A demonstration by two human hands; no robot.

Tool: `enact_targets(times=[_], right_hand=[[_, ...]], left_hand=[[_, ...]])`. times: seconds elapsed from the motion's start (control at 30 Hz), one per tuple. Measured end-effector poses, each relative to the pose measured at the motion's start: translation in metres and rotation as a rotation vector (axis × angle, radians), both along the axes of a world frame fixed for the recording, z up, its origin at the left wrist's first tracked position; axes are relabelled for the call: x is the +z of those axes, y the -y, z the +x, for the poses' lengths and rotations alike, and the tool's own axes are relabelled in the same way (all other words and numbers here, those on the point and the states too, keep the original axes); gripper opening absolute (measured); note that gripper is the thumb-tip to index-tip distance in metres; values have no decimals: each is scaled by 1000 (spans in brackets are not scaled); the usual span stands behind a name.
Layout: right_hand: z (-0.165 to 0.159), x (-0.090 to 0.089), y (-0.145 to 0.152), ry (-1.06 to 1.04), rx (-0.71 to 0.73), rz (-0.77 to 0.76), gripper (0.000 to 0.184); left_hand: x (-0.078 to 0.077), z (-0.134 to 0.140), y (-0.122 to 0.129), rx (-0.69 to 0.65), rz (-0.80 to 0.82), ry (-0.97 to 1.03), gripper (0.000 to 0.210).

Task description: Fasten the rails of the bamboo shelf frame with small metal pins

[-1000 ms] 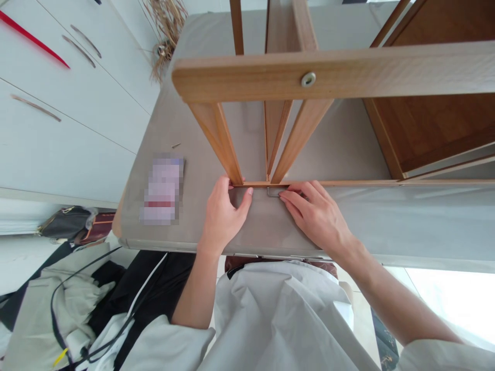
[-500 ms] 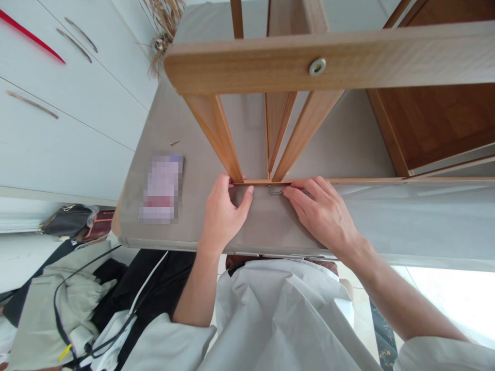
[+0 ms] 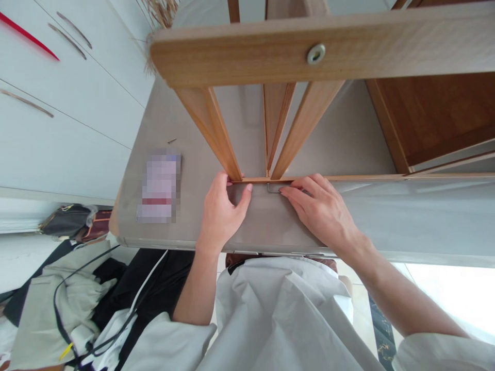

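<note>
A slatted wooden frame [image 3: 247,56] stands on the table, its low front rail close to me. My right hand [image 3: 323,208] pinches the long arm of a small metal hex key [image 3: 273,191]. The key's bent end meets the rail near the foot of a slanted slat. My left hand [image 3: 222,211] grips the rail's left end, thumb on the near side and fingertips hidden behind the wood. A round metal bolt head [image 3: 316,54] sits in the upper rail.
On the grey table [image 3: 185,216] lie a blurred-out phone-like rectangle [image 3: 158,188] and a small screw [image 3: 172,140], both to the left. White cabinets [image 3: 58,139] stand at the far left. Bags [image 3: 69,219], clothes and cables [image 3: 58,314] are heaped below.
Both hands keep their hold, and the hex key stays against the rail with little visible turn. The view has shifted slightly, so the upper rail appears higher and nearer.
</note>
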State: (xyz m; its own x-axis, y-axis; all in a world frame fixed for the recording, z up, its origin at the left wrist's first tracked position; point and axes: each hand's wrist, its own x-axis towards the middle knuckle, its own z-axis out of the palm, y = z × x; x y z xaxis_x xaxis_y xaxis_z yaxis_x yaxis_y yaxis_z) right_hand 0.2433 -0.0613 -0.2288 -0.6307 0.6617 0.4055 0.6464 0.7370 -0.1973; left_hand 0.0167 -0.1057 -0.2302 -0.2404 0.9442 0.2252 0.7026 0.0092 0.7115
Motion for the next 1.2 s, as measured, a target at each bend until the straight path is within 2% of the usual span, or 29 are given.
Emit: enact_targets(times=[0.27,0.47,0.63,1.2], right_hand=[[3,1,-5,62,49,35,23],[2,3,-3,46,49,-5,25],[-1,3,-3,11,40,20,18],[-6,4,-1,-37,42,42,20]], left_hand=[[1,0,1,-2,6,-6,24],[1,0,1,-5,-2,1,25],[0,0,0,1,-3,0,25],[-1,-1,0,-8,20,9,24]])
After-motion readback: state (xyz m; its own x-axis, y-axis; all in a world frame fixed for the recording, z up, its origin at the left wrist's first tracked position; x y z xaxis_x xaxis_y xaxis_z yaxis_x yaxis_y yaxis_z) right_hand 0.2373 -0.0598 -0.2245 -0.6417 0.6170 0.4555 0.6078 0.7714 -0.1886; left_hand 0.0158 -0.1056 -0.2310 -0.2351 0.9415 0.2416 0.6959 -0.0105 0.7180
